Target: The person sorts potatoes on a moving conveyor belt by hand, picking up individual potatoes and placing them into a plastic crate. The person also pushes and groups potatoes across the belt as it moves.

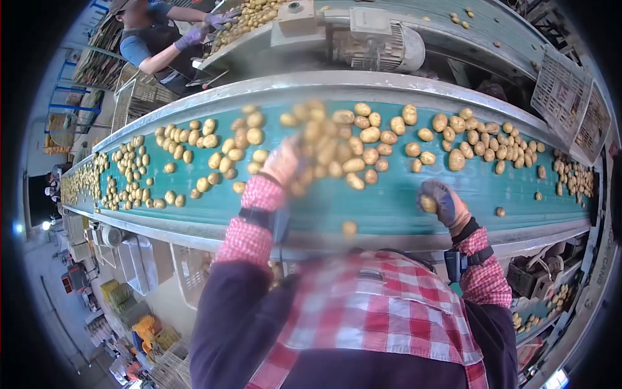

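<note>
My right hand [448, 202], in a dark glove, is closed around a potato [427, 204] above the near side of the green conveyor belt [382, 209]. My left hand [283, 162] reaches over the belt at a thick group of potatoes [324, 146]. A hazy smear covers its fingers, so I cannot make out whether it grips one. A single potato [350, 228] lies near the belt's front edge, between my arms. More potatoes [491, 142] are spread along the belt to the right.
Metal rails [363, 81] border the belt. Beyond it are a motor [382, 48] and a second conveyor, where a co-worker [155, 39] in purple gloves handles potatoes. A plastic crate [562, 91] leans at the far right. Below left stand white bins [139, 262].
</note>
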{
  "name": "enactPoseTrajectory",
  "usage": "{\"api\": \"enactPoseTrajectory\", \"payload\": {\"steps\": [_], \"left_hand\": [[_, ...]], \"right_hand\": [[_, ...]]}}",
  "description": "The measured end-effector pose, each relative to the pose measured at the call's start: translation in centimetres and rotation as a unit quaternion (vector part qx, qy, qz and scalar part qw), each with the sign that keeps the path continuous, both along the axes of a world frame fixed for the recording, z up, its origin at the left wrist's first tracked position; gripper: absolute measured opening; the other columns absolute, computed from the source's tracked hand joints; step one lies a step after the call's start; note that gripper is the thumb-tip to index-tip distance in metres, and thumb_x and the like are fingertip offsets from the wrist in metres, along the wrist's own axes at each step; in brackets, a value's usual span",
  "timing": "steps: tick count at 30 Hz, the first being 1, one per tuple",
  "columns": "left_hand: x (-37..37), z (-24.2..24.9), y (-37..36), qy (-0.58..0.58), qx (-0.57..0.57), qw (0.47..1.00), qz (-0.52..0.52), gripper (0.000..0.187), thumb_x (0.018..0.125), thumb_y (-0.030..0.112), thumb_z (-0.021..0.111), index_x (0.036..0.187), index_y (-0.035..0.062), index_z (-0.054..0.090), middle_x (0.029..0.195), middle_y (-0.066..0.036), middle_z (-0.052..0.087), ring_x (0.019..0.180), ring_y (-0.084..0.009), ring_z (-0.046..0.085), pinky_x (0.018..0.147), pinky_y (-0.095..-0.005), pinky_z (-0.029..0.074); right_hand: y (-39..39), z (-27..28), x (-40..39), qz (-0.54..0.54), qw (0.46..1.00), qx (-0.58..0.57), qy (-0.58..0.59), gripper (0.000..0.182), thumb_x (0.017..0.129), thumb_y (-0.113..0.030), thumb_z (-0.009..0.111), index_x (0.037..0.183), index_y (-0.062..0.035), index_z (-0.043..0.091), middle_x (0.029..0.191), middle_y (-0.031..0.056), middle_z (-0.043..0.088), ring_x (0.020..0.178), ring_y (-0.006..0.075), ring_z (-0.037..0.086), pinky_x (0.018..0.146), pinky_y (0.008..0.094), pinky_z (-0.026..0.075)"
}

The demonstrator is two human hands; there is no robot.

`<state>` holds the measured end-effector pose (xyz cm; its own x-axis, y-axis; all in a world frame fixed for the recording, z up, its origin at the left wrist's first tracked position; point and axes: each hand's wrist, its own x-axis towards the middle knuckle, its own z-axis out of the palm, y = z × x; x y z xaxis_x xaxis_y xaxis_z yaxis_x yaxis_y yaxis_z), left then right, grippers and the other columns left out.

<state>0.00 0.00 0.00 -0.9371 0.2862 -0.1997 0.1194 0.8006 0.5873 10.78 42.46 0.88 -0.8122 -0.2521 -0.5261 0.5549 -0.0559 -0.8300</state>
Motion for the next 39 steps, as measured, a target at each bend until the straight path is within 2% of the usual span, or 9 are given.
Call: {"api": "enactPoseTrajectory", "payload": {"steps": [3,12,19,23,27,30,31,33,39], "left_hand": [[3.5,0.8,2.8,-0.041,0.149,0.984,-0.09,0.065,0.086,0.029,0.075,0.143,0.0066,0.055,0.131,-0.021,0.065,0.118,-0.0345,0.064,0.101,-0.0436,0.05],[-3.5,1.9,12.7,0.052,-0.179,0.981,0.045,0.031,0.092,0.026,0.061,0.114,0.0057,0.067,0.104,-0.02,0.073,0.099,-0.039,0.07,0.086,-0.049,0.055],[-4.0,-1.4,14.8,0.062,-0.157,0.984,0.059,0.03,0.093,0.026,0.058,0.117,0.0078,0.064,0.106,-0.024,0.071,0.102,-0.0421,0.068,0.089,-0.0516,0.053],[1.0,-0.3,14.2,0.05,-0.096,0.993,0.037,0.028,0.093,0.026,0.062,0.113,0.0077,0.067,0.107,-0.023,0.071,0.102,-0.0426,0.067,0.087,-0.0503,0.054],[7.1,4.4,13.1,0.1,-0.021,0.993,0.056,0.021,0.087,0.017,0.069,0.104,0.0048,0.068,0.1,-0.018,0.072,0.096,-0.0398,0.066,0.084,-0.046,0.053],[14.3,7.4,9.0,0.088,0.053,0.955,0.28,0.018,0.085,0.011,0.069,0.101,0.0008,0.067,0.098,-0.017,0.07,0.089,-0.0336,0.068,0.077,-0.0397,0.054],[17.5,5.6,3.6,0.163,-0.106,0.969,0.151,0.023,0.087,0.012,0.068,0.106,-0.0005,0.068,0.101,-0.018,0.071,0.088,-0.0314,0.068,0.077,-0.038,0.054],[24.1,5.5,-0.3,-0.024,-0.051,0.928,0.368,0.033,0.086,0.015,0.068,0.113,-0.0017,0.067,0.104,-0.019,0.071,0.09,-0.0319,0.069,0.081,-0.0398,0.054],[26.7,1.0,0.1,0.106,-0.144,0.941,0.287,0.048,0.085,0.017,0.07,0.127,-0.0034,0.062,0.11,-0.025,0.069,0.101,-0.0356,0.066,0.09,-0.0415,0.052]], "right_hand": [[1.8,0.1,-1.4,0.052,0.998,0.038,0.022,0.034,0.103,-0.03,0.054,0.09,-0.0007,0.066,0.086,0.0061,0.066,0.079,0.0146,0.061,0.071,0.0283,0.048],[0.5,-1.3,-1.7,0.225,0.965,-0.018,0.135,0.036,0.1,-0.03,0.063,0.119,-0.0006,0.069,0.106,0.0074,0.073,0.097,0.0135,0.066,0.086,0.0276,0.053],[8.6,1.0,-0.6,0.084,0.984,0.125,0.098,0.033,0.097,-0.019,0.066,0.126,-0.0039,0.066,0.108,0.0098,0.074,0.093,0.0139,0.068,0.083,0.0311,0.055],[11.9,2.2,-2.8,0.069,0.808,0.455,0.369,0.045,0.086,-0.013,0.07,0.131,-0.0127,0.063,0.122,0.0139,0.066,0.106,0.0289,0.067,0.088,0.042,0.054],[11.1,0.5,-4.5,0.2,0.739,0.554,0.328,0.049,0.083,-0.01,0.07,0.131,-0.0176,0.062,0.129,0.016,0.058,0.113,0.0357,0.062,0.092,0.0449,0.053],[12.2,1.9,-6.4,0.229,0.818,0.46,0.259,0.05,0.084,-0.019,0.073,0.133,-0.0192,0.061,0.125,0.0179,0.063,0.114,0.0371,0.062,0.094,0.0467,0.052],[12.9,2.1,-7.1,0.227,0.844,0.42,0.244,0.051,0.084,-0.021,0.074,0.133,-0.019,0.061,0.123,0.0184,0.064,0.114,0.0373,0.062,0.095,0.0472,0.052],[14.9,0.0,-8.8,0.162,0.783,0.434,0.416,0.051,0.085,-0.027,0.074,0.134,-0.0158,0.062,0.123,0.0166,0.065,0.113,0.0393,0.062,0.096,0.0449,0.051],[15.8,7.1,-16.5,0.326,0.84,0.401,0.166,0.046,0.089,-0.032,0.07,0.132,-0.0152,0.065,0.113,0.0152,0.07,0.097,0.0309,0.07,0.084,0.0425,0.055]]}}
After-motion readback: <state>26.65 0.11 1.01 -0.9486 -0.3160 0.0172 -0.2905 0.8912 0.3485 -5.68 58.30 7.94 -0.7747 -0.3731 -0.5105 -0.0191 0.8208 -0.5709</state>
